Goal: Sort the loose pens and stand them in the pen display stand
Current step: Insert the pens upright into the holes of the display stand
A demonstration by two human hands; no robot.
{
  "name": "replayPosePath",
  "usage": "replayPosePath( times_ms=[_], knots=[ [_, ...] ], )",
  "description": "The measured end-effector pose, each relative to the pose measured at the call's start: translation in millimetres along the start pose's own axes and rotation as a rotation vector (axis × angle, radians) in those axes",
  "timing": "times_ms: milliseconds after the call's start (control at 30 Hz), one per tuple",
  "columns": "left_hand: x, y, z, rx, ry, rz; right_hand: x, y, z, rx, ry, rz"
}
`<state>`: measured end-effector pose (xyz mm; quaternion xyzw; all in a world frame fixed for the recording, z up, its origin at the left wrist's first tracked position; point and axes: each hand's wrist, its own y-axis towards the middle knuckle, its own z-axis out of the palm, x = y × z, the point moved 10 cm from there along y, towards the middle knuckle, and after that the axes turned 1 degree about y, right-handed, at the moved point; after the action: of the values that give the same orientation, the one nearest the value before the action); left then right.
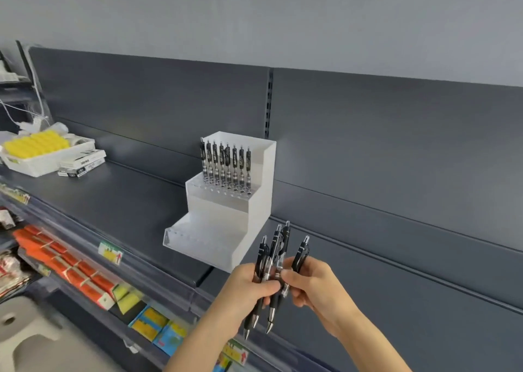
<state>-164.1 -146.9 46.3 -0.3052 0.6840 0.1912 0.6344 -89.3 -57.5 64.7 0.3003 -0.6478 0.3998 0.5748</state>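
Left hand [249, 284]: fingers and thumb curl round the loose pens, gripping the bundle at mid-barrel.
Right hand [314, 284]: thumb and fingertips pinch the same bundle from the other side. One pen rises a little apart from the rest, by this hand's fingers.
Loose pens [273, 258]: several black retractable pens with clear barrels and black clips. The clicker ends point up and the silver tips point down. They are held in the air just in front of the stand's near right corner.
Pen display stand [209, 230]: white and translucent, stepped in three tiers, with rows of small holes along the steps. It sits on the shelf against the back panel.
Standing pens [225, 165]: a row of about eight matching black pens, upright in the top tier; the two lower tiers hold none.
Shelf [119, 201]: dark grey metal.
White tray [34, 167]: at the shelf's far left, filled with yellow items, with flat boxes [82, 163] stacked just beside it.
Orange packs [65, 264]: lined up on the lower shelf, behind a price label [110, 252].
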Motion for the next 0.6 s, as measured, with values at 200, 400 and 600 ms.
replayPosePath(
  times_ms=[200, 400, 600],
  knots=[
    [-13, 30, -49, -0.088, -0.023, 0.026, 20, 48, 31, 0.039, -0.057, -0.056],
    [-28, 64, -119, -0.289, -0.028, 0.020, 68, 106, 15, -0.158, -0.215, -0.217],
    [-40, 92, -153, -0.320, -0.035, 0.052, 85, 147, 9, -0.259, -0.255, -0.241]
  ],
)
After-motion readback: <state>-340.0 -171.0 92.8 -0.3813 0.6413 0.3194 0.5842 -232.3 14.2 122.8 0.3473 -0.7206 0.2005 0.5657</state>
